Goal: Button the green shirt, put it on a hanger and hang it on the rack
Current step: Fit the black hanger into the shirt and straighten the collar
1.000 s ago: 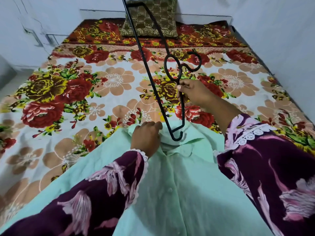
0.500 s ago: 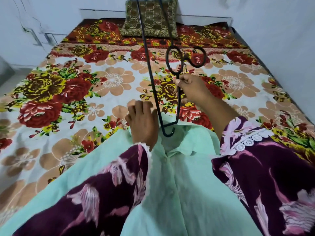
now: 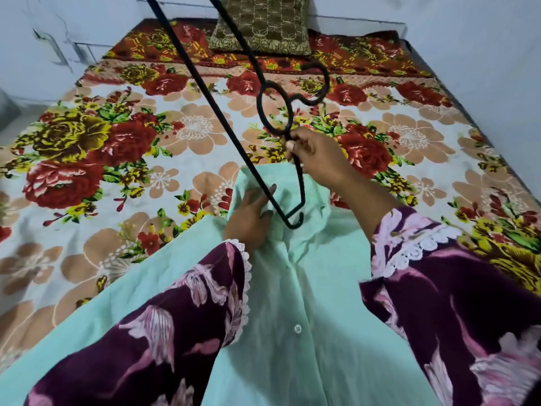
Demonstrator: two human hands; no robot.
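Observation:
The mint-green shirt (image 3: 316, 288) lies front-up on the bed, buttoned, with a white button (image 3: 297, 328) showing on the placket. My left hand (image 3: 248, 219) holds the collar's left side and lifts it. My right hand (image 3: 317, 155) pinches the black metal hanger (image 3: 273, 109) just below its looped hook. The hanger stands on end, nearly upright, its lower end (image 3: 294, 222) touching the open neck of the shirt. Its upper end runs out of view at the top.
A floral bedsheet (image 3: 123, 148) covers the bed. An olive patterned pillow (image 3: 263, 23) leans against the far wall. White walls close in on the right and at the back left. No rack is in sight.
My left hand has gone from lying flat by the collar to gripping the collar's left side. The hanger's lower end has dropped slightly, into the neck opening.

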